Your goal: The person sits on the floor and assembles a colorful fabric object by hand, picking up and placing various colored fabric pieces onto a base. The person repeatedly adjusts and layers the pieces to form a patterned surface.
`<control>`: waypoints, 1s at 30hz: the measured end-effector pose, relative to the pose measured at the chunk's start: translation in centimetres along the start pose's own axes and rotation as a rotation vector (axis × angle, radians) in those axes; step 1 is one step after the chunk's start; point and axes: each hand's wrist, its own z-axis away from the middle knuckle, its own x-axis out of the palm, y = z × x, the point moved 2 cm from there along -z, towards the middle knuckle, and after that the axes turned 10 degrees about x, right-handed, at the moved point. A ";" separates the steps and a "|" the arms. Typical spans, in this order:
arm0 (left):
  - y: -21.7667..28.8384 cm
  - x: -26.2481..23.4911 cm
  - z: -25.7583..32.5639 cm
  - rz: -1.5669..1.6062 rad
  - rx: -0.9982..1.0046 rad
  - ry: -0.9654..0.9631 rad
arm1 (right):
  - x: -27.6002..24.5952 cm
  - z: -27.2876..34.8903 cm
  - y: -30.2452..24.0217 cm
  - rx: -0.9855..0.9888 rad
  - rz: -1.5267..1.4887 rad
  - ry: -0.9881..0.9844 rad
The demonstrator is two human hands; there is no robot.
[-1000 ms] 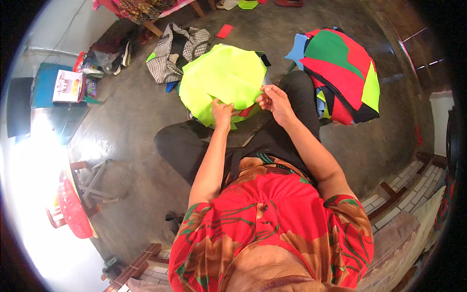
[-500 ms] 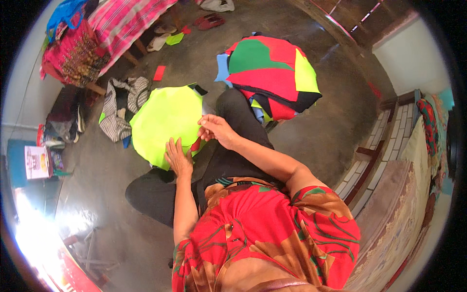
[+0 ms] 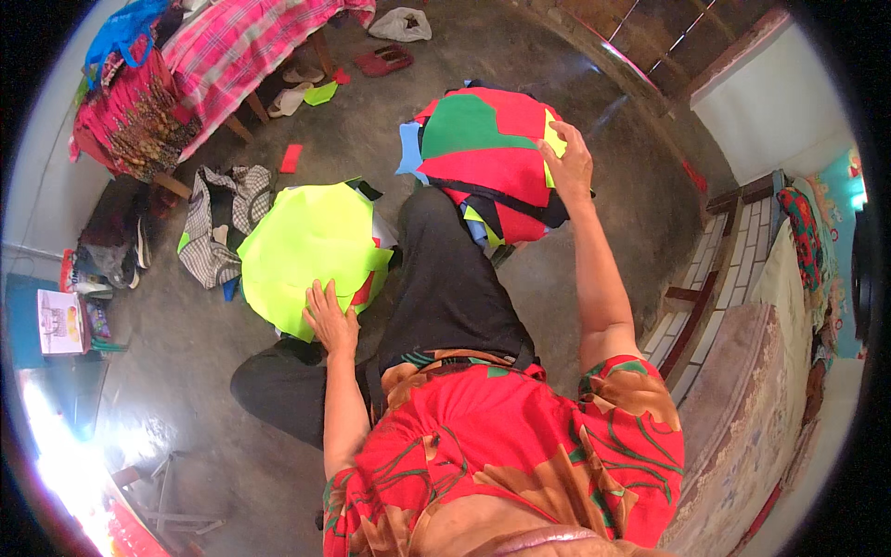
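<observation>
My left hand (image 3: pixel 329 318) lies with fingers spread on the near edge of a pile topped by neon-yellow fabric pieces (image 3: pixel 302 246). Bits of red, black and grey cloth stick out from under the yellow at its right side. Farther right stands a second heap of cloth pieces, with red fabric (image 3: pixel 492 169) and green fabric (image 3: pixel 459 125) on top and black and blue edges below. At that heap's right side my right hand (image 3: pixel 568 162) is closed on a neon-yellow cloth piece (image 3: pixel 554 136); its fingertips are partly hidden.
A checked cloth (image 3: pixel 215 223) lies crumpled left of the yellow pile. Beyond it are a red scrap (image 3: pixel 291 158) and a bed or table with a pink plaid cover (image 3: pixel 251 56). Shoes and a white plastic bag (image 3: pixel 401 25) are on the floor. A wooden frame (image 3: pixel 710 278) stands at right.
My right hand has left the yellow pile and reached over to the right side of the red and green heap. My left hand stays on the yellow pile, slightly nearer me.
</observation>
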 end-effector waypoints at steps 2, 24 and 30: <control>0.0 0.1 0.0 0.004 -0.015 -0.008 | 0.5 -0.9 2.2 0.073 0.232 -0.043; -0.3 -0.4 0.2 -0.001 -0.037 -0.004 | 1.7 -4.4 3.1 0.199 -0.026 0.197; -0.2 0.0 0.1 0.001 -0.053 -0.039 | 6.9 -2.6 0.1 -0.085 0.379 -0.206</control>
